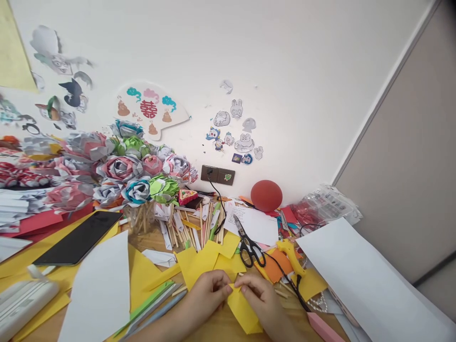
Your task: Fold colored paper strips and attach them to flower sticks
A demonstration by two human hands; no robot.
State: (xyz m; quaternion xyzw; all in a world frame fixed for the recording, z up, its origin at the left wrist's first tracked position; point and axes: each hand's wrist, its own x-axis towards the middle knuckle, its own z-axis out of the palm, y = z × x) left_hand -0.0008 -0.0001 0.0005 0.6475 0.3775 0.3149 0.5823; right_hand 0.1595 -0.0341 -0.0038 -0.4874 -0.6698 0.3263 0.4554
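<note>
Low in the middle of the view, my left hand [213, 293] and my right hand [257, 293] pinch the upper edge of a yellow sheet of paper [242, 311] between thumbs and fingers. The sheet hangs toward me over the wooden table. Just beyond my hands lie several yellow paper squares [203, 262], overlapping each other. Black-handled scissors [247, 244] rest behind my right hand, their blades pointing away to the left. Green and grey paper strips [153, 304] lie beside my left forearm.
A yellow glue gun [292, 256] and white sheets [370, 280] lie at right. Paper flowers [121, 168], wooden sticks [174, 228] and a red balloon [266, 195] stand along the wall. At left are a black tablet [80, 238] and a white device [26, 304].
</note>
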